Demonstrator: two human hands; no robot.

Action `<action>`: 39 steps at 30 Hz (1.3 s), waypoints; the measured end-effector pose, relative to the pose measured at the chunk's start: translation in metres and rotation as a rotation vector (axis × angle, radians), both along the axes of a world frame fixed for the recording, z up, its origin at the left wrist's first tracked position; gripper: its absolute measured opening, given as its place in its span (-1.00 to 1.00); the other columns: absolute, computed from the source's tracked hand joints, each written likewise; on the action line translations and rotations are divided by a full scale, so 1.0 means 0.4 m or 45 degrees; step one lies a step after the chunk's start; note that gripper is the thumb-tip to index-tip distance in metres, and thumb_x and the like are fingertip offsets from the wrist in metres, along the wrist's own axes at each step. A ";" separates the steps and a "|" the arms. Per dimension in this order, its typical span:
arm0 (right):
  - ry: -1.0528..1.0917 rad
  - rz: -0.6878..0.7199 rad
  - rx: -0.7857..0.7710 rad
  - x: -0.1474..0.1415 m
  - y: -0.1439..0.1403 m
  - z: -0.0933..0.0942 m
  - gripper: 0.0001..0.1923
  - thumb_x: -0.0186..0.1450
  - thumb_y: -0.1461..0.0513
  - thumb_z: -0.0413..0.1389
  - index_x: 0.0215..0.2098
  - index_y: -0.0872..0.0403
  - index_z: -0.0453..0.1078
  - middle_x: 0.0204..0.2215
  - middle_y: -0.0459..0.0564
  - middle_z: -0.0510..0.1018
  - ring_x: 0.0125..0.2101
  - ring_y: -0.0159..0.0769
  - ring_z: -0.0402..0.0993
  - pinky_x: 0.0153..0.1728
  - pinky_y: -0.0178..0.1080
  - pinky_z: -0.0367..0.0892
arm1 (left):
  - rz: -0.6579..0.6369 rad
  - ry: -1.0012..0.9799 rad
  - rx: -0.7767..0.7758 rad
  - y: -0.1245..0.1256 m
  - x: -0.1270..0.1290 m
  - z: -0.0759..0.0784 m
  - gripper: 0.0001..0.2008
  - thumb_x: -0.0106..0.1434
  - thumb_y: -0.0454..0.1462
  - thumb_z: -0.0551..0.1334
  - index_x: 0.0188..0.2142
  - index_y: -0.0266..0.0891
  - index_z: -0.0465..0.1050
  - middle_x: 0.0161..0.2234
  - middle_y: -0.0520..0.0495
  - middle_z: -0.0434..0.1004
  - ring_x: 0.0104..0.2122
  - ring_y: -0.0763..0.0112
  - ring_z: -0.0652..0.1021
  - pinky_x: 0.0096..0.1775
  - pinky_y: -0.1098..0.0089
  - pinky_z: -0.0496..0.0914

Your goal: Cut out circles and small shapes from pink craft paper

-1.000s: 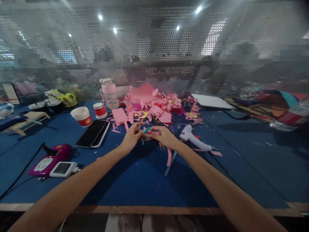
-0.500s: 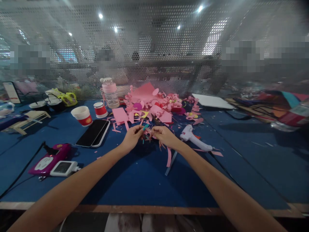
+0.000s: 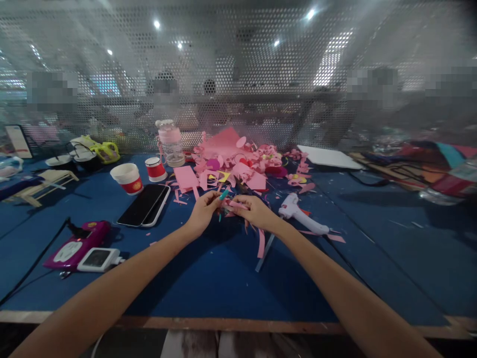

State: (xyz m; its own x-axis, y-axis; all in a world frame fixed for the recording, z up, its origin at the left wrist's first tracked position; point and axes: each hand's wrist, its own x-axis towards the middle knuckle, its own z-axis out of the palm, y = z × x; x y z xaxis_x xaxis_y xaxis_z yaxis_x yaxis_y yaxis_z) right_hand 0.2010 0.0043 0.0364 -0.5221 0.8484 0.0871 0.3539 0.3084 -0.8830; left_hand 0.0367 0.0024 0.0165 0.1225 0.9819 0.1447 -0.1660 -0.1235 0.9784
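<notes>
My left hand (image 3: 203, 213) and right hand (image 3: 257, 212) pinch a small pink piece (image 3: 230, 203) between their fingertips, above the blue table (image 3: 208, 283), on the near side of the pink scraps (image 3: 244, 171). The glue gun (image 3: 304, 217) lies to the right.

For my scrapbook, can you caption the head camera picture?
Bare left hand and right hand, close together by heaped pink paper-like scraps on a blue tabletop.

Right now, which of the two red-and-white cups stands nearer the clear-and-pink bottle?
The mostly red cup, standing just left of that bottle. The other cup, farther left, is white above with red only lower down.
</notes>
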 end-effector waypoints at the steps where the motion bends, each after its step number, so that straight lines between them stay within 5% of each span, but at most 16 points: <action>1: 0.008 -0.004 0.011 -0.001 -0.001 0.001 -0.68 0.17 0.01 0.04 -0.40 0.12 0.29 -0.60 -0.13 0.42 -0.81 -0.54 0.20 -0.79 -0.42 0.21 | -0.003 -0.002 0.005 0.000 0.000 0.001 -0.77 0.00 -0.17 0.26 -0.41 -0.30 0.39 -0.60 0.11 0.33 -0.65 0.65 0.32 -0.57 0.57 0.22; 11: 0.077 -0.114 0.047 -0.006 0.003 -0.008 -0.70 0.19 0.06 0.01 -0.35 0.15 0.35 -0.65 -0.17 0.32 -0.79 -0.53 0.22 -0.79 -0.44 0.19 | -0.077 0.132 0.077 0.003 -0.002 -0.001 -0.67 0.01 -0.22 0.26 -0.20 -0.29 0.43 -0.58 0.08 0.39 -0.64 0.61 0.34 -0.54 0.53 0.24; 16: 0.119 -0.151 0.136 -0.012 -0.002 -0.004 -0.76 0.16 0.11 0.06 -0.38 0.15 0.36 -0.61 -0.14 0.38 -0.71 -0.53 0.24 -0.70 -0.44 0.23 | -0.098 0.053 -0.046 0.001 -0.001 0.000 -0.74 -0.05 -0.17 0.29 -0.39 -0.31 0.45 -0.54 0.06 0.41 -0.60 0.62 0.36 -0.53 0.54 0.24; 23: 0.052 -0.052 -0.012 -0.004 -0.003 0.000 -0.72 0.26 0.11 -0.10 -0.48 0.10 0.25 -0.81 -0.23 0.27 -0.83 -0.48 0.25 -0.83 -0.47 0.09 | -0.027 -0.086 -0.163 0.004 -0.006 -0.004 -0.71 -0.07 -0.14 0.32 -0.40 -0.27 0.37 -0.58 0.13 0.33 -0.65 0.69 0.30 -0.59 0.61 0.17; 28: 0.079 0.000 -0.027 -0.002 -0.002 0.002 -0.69 0.24 0.12 -0.08 -0.57 0.12 0.23 -0.65 -0.13 0.44 -0.82 -0.56 0.20 -0.79 -0.46 0.17 | -0.025 -0.139 -0.141 0.008 -0.007 -0.007 -0.70 -0.08 -0.13 0.32 -0.48 -0.28 0.32 -0.62 0.15 0.25 -0.67 0.70 0.25 -0.61 0.59 0.13; 39: 0.090 0.091 -0.132 0.002 0.004 0.008 -0.64 0.21 0.05 -0.03 -0.59 0.14 0.27 -0.67 -0.11 0.41 -0.76 -0.52 0.23 -0.77 -0.43 0.27 | 0.103 0.025 -0.061 0.012 -0.010 -0.014 -0.64 -0.05 -0.05 0.27 -0.60 -0.29 0.24 -0.68 0.15 0.16 -0.69 0.67 0.19 -0.62 0.55 0.04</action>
